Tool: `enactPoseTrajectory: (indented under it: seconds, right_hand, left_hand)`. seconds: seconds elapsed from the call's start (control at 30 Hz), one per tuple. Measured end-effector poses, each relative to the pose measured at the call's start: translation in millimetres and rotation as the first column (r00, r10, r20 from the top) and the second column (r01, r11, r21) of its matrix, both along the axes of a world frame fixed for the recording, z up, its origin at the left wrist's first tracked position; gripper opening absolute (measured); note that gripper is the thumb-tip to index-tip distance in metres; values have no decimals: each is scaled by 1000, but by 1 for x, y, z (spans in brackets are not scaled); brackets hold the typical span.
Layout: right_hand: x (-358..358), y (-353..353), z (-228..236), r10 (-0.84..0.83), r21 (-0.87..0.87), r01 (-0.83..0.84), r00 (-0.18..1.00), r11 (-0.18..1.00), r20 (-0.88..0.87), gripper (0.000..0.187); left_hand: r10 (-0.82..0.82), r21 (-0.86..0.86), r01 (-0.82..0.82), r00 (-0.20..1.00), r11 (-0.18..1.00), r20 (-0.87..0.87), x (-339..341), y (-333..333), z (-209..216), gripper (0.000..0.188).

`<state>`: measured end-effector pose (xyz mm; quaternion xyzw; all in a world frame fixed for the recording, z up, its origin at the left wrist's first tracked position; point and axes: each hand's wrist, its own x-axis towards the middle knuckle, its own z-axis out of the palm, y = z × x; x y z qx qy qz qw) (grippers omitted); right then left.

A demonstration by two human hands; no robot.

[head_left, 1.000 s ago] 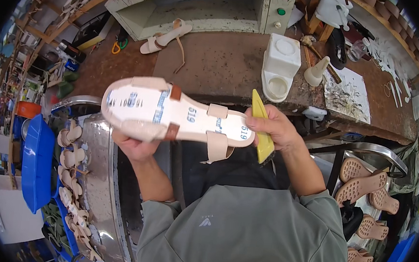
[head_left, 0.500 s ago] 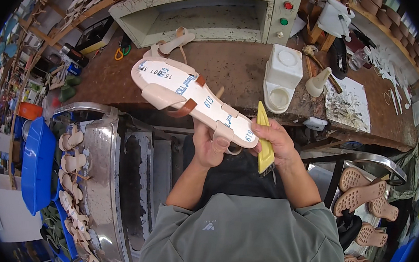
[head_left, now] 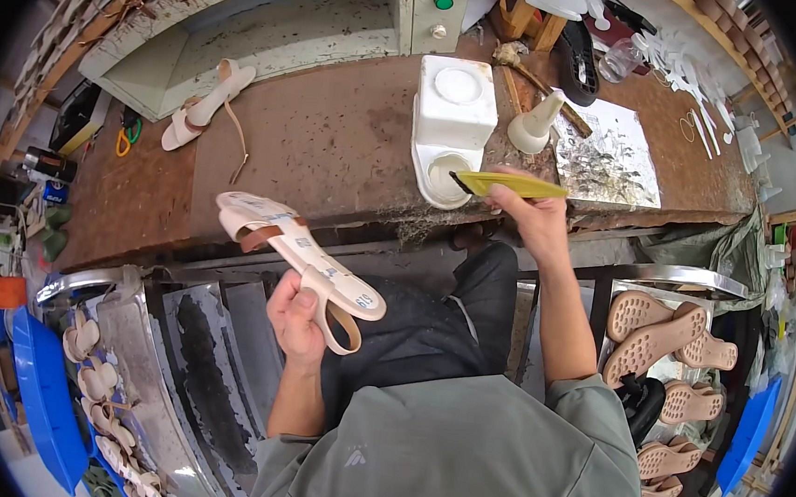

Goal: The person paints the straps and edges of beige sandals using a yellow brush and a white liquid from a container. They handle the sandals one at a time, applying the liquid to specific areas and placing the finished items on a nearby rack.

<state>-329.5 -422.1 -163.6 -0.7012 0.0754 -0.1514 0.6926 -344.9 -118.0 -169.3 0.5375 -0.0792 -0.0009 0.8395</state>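
Note:
My left hand [head_left: 297,320] is closed around the heel-end strap of a pale sandal [head_left: 300,250] with a brown strap, held above my lap. Blue markings show on its light insole, and its toe points toward the workbench. A yellow flat-handled brush [head_left: 525,182] is gripped in my right hand [head_left: 538,224]. Its dark bristles point left and lie over the round cup at the front of a white plastic dispenser [head_left: 452,133]. Whether they touch what is in the cup, I cannot tell.
On the brown bench [head_left: 313,139] lie another sandal [head_left: 208,107], orange-handled scissors [head_left: 127,138], a cone-topped bottle [head_left: 534,124] and a stained white sheet [head_left: 611,158]. Sandals hang on a rack at left; tan soles [head_left: 657,348] are stacked at right. A box-like machine [head_left: 274,38] stands behind.
My right hand has carried the brush away from the sandal's heel to the dispenser cup. The sandal, in my left hand, has moved lower and away from the brush. The view has shifted right.

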Motion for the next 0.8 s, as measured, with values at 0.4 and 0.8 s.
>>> enactPoseTrajectory:
  seconds: [0.4, 0.8]
  right_hand:
    - [30, 14, -27, 73, -440, -62, 997, 896, 7, 13]
    - [9, 44, 36, 9, 343, -5, 1000, 939, -9, 16]
  left_hand:
    - [-165, -46, 158, 964, 986, -209, 19, -19, -23, 33]
    - [-378, 43, 380, 925, 924, -34, 28, -34, 27, 32]
